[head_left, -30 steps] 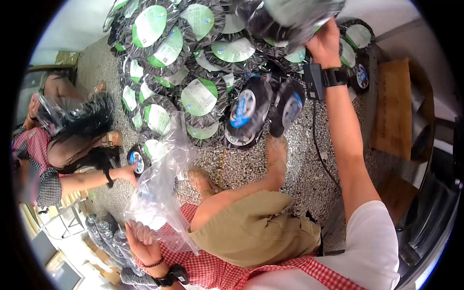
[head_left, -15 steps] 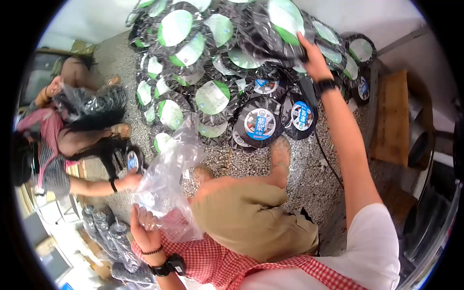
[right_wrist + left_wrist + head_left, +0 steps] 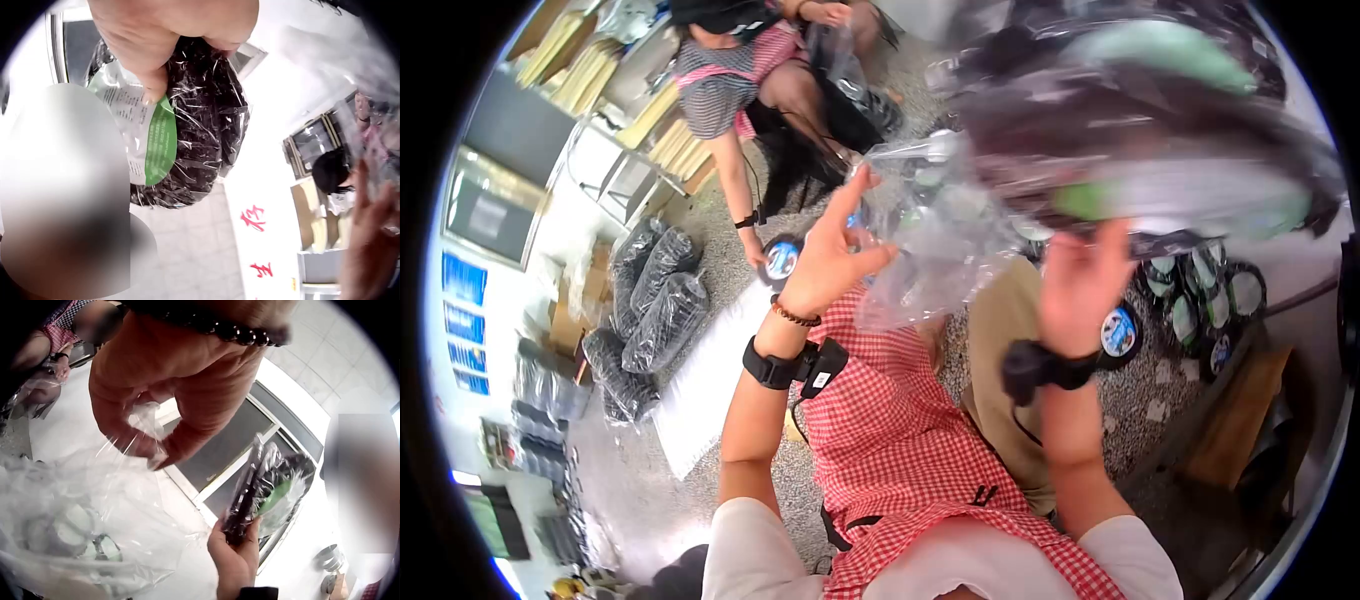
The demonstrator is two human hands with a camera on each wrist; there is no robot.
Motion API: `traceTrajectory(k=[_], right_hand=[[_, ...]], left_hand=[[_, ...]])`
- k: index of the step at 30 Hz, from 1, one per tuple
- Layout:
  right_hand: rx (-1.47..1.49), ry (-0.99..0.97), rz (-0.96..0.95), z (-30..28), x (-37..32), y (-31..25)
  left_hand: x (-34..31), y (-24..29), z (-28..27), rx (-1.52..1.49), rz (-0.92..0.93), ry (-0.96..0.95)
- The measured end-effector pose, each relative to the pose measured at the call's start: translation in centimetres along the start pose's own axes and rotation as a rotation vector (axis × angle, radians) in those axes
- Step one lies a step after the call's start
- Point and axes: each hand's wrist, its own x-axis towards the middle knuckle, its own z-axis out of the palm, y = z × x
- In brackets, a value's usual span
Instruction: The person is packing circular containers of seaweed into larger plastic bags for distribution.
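Where the red checked apron falls away from the chest, both forearms rise in front of the person; the left hand is raised at chest height, thumb and curled fingers pinching the rim of a clear plastic bag, the other fingers spread loose; the left wrist view shows the film caught between the fingertips while the rest hangs slack below, a pinch at the edge that seems meant to stop the mouth sagging shut. Just beside it, slightly higher, the right hand grips a wrapped pack of black discs with a green label, thumb across the label and fingers curled over the top edge, firmly closed; held by the rim, the pack hangs edge-up near the bag, not yet inside it. Beyond the right wrist a blue-labelled disc and more green-labelled packs lie on the speckled floor; to the left, black bagged bundles are heaped together; farthest off, a second person sits with a plastic bag of their own.
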Motion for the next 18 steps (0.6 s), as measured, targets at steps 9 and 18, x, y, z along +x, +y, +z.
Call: traceTrajectory(k=[9,18], right_hand=[[-0.571,-0.945,-1.061,2.3,-4.6,-1.8],[-0.617,-1.549,-0.319,7.0,-0.5,10.5]], left_hand=[[-8.7,2.9,-4.2,-0.396,0.136,-0.092],[-11.4,7.0,11.2,-0.159,0.772,-0.28]])
